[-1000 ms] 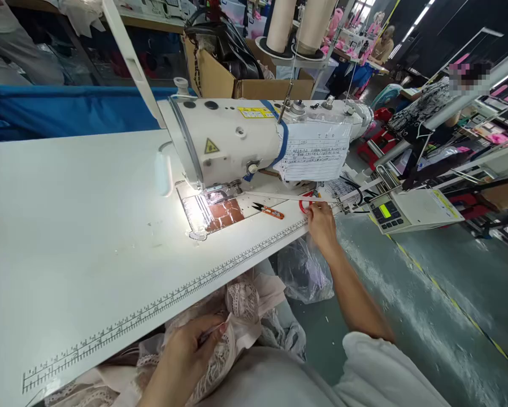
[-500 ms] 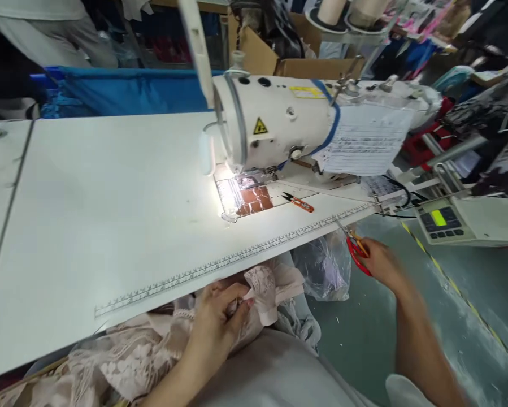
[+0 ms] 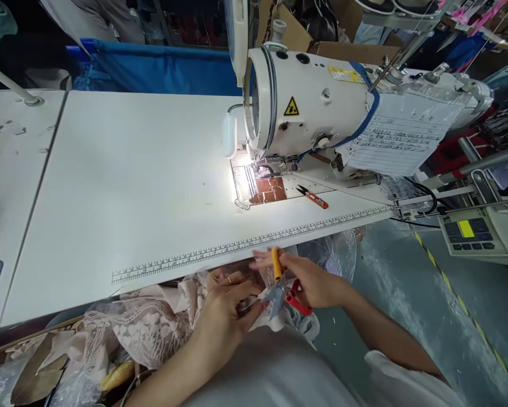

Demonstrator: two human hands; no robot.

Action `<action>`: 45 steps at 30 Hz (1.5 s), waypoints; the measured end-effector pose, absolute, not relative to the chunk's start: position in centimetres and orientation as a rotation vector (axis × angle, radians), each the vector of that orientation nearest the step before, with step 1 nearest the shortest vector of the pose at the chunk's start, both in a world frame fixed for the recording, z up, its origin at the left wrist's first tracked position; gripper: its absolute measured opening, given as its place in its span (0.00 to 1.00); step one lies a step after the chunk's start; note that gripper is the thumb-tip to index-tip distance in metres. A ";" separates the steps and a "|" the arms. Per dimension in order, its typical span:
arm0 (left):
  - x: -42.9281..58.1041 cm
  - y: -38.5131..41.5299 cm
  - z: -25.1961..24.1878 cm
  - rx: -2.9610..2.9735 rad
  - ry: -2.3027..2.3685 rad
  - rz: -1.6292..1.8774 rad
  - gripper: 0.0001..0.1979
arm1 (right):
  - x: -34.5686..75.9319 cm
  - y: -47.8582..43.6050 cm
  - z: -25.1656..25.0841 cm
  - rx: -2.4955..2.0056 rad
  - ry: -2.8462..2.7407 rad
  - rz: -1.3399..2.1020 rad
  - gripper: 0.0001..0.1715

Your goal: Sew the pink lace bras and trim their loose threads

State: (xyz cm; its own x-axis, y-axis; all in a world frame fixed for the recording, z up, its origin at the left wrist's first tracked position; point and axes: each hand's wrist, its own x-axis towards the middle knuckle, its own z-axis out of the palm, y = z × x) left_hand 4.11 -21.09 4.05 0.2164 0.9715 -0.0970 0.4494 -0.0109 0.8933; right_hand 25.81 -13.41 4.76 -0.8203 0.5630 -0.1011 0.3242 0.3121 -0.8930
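Note:
My left hand [image 3: 226, 308] pinches a piece of beige lace fabric [image 3: 143, 328] in my lap, below the front edge of the white sewing table [image 3: 122, 186]. My right hand [image 3: 308, 280] is closed on red-handled scissors [image 3: 285, 294], whose open blades touch the fabric right beside my left fingers. A yellow stick-like object [image 3: 276, 264] also stands up from my right hand. The white sewing machine [image 3: 317, 107] sits on the table beyond, its lamp lighting the needle plate [image 3: 257, 189].
Small orange thread snips [image 3: 313, 197] lie on the table by the machine. A ruler strip [image 3: 254, 246] runs along the table's front edge. A control panel [image 3: 469, 232] hangs at right. A clear plastic bag [image 3: 338, 254] hangs under the table. Blue cloth [image 3: 160, 68] lies behind.
My right hand took the red scissors from the table near the machine and carried them down and left to the lace in my lap. My left hand stayed on the fabric.

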 end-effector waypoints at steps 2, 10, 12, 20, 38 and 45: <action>3.7 -21.2 4.0 1.613 1.402 0.770 0.06 | 25.4 -13.4 4.3 -0.820 -2.319 1.568 0.15; 3.2 -20.9 3.1 1.205 1.469 0.893 0.05 | 26.4 -16.3 4.6 -1.115 -1.967 1.707 0.13; 3.4 -20.8 3.4 1.102 1.404 0.896 0.06 | 26.2 -16.8 4.4 -1.161 -1.929 1.701 0.14; 4.0 -20.7 3.8 0.958 1.280 0.825 0.10 | 25.9 -16.4 3.6 -1.330 -1.929 1.689 0.07; 4.1 -20.8 4.2 1.043 1.322 0.944 0.05 | 28.7 -12.6 9.1 -1.088 -2.947 0.822 0.12; 4.1 -21.0 3.9 1.023 1.307 0.928 0.05 | 28.3 -12.3 8.7 -1.050 -2.969 0.914 0.07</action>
